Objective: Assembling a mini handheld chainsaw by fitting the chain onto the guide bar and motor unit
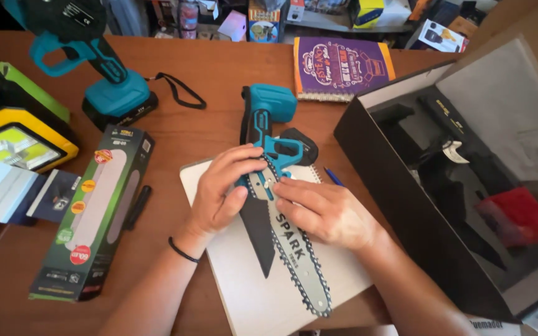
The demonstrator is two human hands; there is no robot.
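Hands: two, left hand [219, 196], right hand [325, 211], on one chainsaw [275, 186].

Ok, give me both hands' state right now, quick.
Left hand: curled around the teal mini chainsaw, gripping its body.
Right hand: flat, fingers resting on the saw's guide bar, gripping nothing.

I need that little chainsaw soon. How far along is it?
The bar and chain already sit on the teal saw. The left hand grips its body while the right hand presses at the bar's base. The side cover seems off; whether the chain is tensioned is unclear.
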